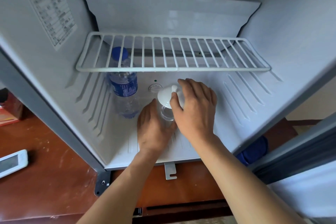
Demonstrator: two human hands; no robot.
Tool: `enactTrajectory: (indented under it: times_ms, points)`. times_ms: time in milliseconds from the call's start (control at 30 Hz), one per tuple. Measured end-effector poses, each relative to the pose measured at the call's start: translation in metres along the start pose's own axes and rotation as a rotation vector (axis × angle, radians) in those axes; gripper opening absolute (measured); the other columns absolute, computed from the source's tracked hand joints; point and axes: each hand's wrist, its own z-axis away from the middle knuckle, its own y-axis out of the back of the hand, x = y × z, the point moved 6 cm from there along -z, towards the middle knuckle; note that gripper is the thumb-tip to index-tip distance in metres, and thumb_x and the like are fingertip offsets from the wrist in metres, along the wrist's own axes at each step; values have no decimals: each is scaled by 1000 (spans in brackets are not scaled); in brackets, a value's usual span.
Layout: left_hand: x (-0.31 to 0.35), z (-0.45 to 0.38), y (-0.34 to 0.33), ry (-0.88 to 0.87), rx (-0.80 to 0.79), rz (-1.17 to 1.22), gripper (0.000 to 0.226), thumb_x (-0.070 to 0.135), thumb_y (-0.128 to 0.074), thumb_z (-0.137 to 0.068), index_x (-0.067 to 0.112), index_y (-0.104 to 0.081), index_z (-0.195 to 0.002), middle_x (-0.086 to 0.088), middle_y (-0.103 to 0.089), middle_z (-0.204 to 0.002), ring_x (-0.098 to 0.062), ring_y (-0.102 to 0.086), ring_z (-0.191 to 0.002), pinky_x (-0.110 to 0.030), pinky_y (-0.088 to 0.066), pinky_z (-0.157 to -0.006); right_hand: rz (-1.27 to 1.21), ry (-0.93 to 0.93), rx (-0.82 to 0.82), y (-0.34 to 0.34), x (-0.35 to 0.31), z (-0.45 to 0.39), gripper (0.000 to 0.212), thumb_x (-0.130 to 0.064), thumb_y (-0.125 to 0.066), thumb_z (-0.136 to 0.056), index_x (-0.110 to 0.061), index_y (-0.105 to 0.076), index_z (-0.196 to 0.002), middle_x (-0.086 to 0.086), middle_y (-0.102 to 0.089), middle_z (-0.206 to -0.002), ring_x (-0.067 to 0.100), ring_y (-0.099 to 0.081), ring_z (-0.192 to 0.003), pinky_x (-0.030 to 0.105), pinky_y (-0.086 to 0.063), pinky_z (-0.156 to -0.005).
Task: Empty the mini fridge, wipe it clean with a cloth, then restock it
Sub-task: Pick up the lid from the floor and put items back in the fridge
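Both hands are working inside the white mini fridge (291, 45): our left hand (154, 129) is curling around a clear glass jar (166, 114) on the fridge floor, while our right hand (195, 107) is gripping its white lid (164, 96). A blue-capped, blue-labelled clear plastic water bottle (123, 87) is standing just left, beneath the white wire shelf (172, 52). We are seeing the fridge resting on a reddish-brown wooden surface (54, 178), where a white remote control (12, 162) is lying.

Head view: we look forward and down from close range into the open mini fridge (54, 87), above our grip.
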Motion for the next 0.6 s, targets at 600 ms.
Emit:
enactTrajectory:
  times_ms: [600]
  points:
    - [41, 106, 94, -101, -169, -493, 91, 73, -24, -94, 16, -15, -165, -8, -13, -172, -27, -2, -159, -51, -5, -129, 145, -22, -371, 100, -36, 71, 64, -52, -44, -96, -21, -44, -152, 10, -44, -157, 35, -33, -148, 62, -25, -119]
